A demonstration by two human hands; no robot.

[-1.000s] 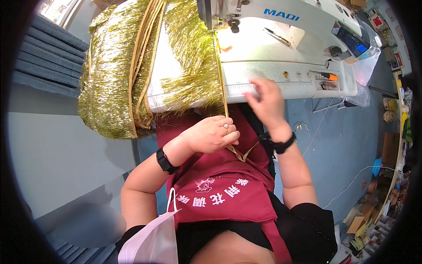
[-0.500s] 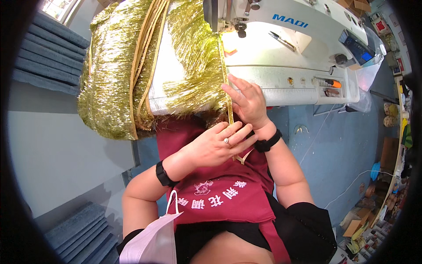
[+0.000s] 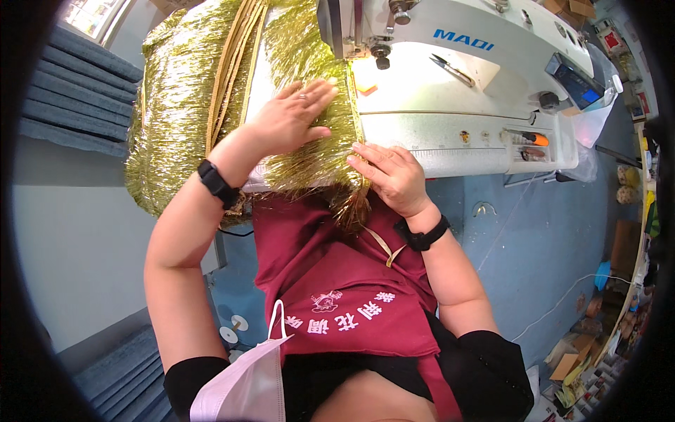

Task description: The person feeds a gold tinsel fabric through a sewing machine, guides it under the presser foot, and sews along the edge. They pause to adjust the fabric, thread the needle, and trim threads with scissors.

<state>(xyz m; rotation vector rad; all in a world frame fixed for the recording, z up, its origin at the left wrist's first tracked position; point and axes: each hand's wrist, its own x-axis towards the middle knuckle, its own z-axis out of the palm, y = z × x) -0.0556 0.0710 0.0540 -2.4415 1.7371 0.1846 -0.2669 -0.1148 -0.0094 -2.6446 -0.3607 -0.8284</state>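
Note:
Gold tinsel fringe [image 3: 309, 165] lies on the white sewing machine bed, its narrow gold edge band [image 3: 354, 105] running under the machine's needle area [image 3: 355, 56]. My left hand [image 3: 292, 118] rests flat on the strands left of the needle, fingers stretched out, a ring on one. Near the front edge of the bed, my right hand [image 3: 394, 176] pinches the fringe's edge band between fingertips and a thumb that is mostly hidden. Loose strands hang over the edge onto my maroon apron [image 3: 351, 316]. A pale ribbon end [image 3: 383, 246] lies on the apron.
A big bundle of gold fringe [image 3: 176, 105] fills the left of the table. Black snips [image 3: 452, 70] lie on the bed under the machine arm [image 3: 485, 32]. A tray with an orange-handled tool [image 3: 538, 138] is at the right. A pink mask [image 3: 242, 376] hangs at lower left.
My left hand has left the hanging band by my right hand and moved up and left onto the tinsel. My right hand has shifted slightly down, its fingers now on the edge band.

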